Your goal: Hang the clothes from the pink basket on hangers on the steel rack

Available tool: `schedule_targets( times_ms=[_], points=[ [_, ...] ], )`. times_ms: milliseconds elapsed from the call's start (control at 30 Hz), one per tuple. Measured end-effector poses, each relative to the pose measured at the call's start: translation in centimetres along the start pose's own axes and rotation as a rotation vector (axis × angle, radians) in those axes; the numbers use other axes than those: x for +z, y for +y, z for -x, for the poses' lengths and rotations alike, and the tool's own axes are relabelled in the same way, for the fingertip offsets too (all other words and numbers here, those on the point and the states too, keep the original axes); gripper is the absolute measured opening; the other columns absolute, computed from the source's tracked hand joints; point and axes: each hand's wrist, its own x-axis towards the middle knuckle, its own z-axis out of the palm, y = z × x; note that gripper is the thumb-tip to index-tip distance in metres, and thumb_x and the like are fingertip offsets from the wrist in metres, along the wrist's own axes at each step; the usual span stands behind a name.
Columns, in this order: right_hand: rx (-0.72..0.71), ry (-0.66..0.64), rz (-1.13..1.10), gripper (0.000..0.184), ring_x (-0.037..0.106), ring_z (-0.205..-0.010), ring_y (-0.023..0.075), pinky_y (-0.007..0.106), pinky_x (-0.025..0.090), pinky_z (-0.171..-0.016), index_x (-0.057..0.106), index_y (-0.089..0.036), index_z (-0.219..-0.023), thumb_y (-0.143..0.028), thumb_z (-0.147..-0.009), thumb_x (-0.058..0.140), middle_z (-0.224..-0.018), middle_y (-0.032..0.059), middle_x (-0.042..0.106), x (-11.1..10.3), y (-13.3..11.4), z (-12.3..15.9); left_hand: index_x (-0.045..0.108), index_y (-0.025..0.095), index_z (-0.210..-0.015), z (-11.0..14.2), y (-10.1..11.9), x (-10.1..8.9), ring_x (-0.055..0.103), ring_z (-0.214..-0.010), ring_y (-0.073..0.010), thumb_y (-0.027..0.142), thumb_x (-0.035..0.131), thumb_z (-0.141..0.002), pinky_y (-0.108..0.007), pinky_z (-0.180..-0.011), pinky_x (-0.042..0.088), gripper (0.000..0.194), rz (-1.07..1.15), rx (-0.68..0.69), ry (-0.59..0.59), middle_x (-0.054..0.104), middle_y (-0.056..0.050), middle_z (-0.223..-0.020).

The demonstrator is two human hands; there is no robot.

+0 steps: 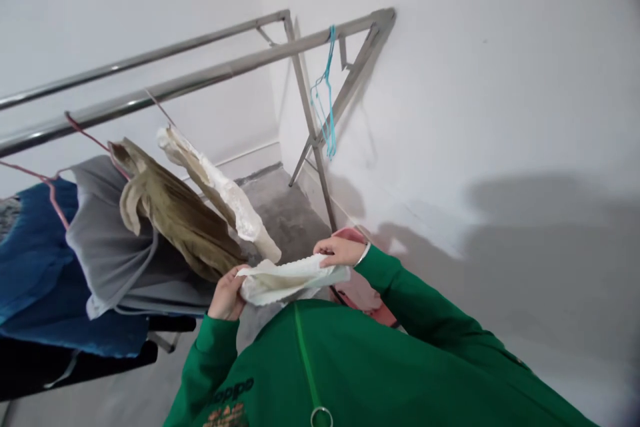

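I hold a pale cream garment (290, 279) stretched between both hands in front of my green sweatshirt (360, 367). My left hand (227, 295) is closed on its left end. My right hand (339, 251) pinches its right end, a thin bracelet at the wrist. Just beyond my hands, clothes hang on a metal drying rack (200, 80): a white fluffy garment (220, 190), an olive one (175, 213), a grey one (107, 240) and a blue one (35, 247).
Turquoise wire hangers (327, 97) dangle from the rack's near rail by the white wall (500, 80). A pink container (360, 290) sits on the floor under my right arm. Grey concrete floor (285, 207) runs into the corner. A dark piece of furniture (75, 360) is at the lower left.
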Motion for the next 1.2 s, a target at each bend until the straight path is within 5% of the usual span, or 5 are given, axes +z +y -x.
schedule_targets(
  times_ms=[100,333,500,700,1200],
  points=[
    [-0.022,0.118,0.073,0.034,0.056,-0.067,0.0119,0.026,0.047,-0.066,0.061,-0.013,-0.089,-0.038,-0.069,0.07,-0.074,0.0012,0.062,-2.5,-0.4,-1.1,0.056,0.014,-0.065,0.3,-1.3,1.0,0.046,-0.046,-0.0087,0.045,0.08,-0.049,-0.02,-0.049,0.032,0.042,-0.011,-0.062,-0.068,0.056,0.002,-0.052],
    [-0.284,1.331,0.534,0.024,0.055,-0.075,0.0161,0.031,0.047,-0.074,0.055,-0.017,-0.092,-0.04,-0.083,0.054,-0.085,0.0058,0.06,-13.6,-8.2,-3.7,0.047,0.017,-0.05,1.2,-1.9,2.6,0.032,-0.046,-0.0072,0.058,0.073,-0.051,-0.023,-0.05,0.023,0.048,-0.494,-0.077,-0.257,0.039,0.005,-0.045],
    [0.098,1.237,1.063,0.038,0.054,-0.099,0.0284,0.037,0.043,-0.082,0.057,-0.009,-0.101,-0.042,-0.083,0.058,-0.105,0.0189,0.06,-18.8,-11.8,-5.7,0.043,0.018,-0.05,1.6,-1.6,2.2,0.036,-0.054,-0.01,0.077,0.062,-0.052,-0.025,-0.055,0.029,0.062,-0.603,0.046,-0.136,0.039,0.004,-0.049],
    [0.328,1.122,1.159,0.026,0.061,-0.098,0.0289,0.033,0.041,-0.076,0.063,-0.005,-0.1,-0.013,-0.082,0.047,-0.101,0.0218,0.065,-21.6,-11.5,-6.9,0.043,0.018,-0.051,2.6,-1.7,1.9,0.038,-0.05,-0.0096,0.085,0.061,-0.048,-0.025,-0.053,0.032,0.069,-0.47,0.044,-0.095,0.042,0.003,-0.047],
    [0.305,1.204,1.161,0.033,0.059,-0.094,0.0292,0.034,0.038,-0.074,0.054,-0.004,-0.108,-0.025,-0.092,0.033,-0.104,0.0233,0.062,-22.9,-11.1,-4.8,0.049,0.016,-0.054,2.3,-1.5,3.0,0.039,-0.054,-0.0104,0.083,0.065,-0.045,-0.024,-0.056,0.031,0.069,-0.44,0.035,-0.137,0.046,0.002,-0.05]
  ],
)
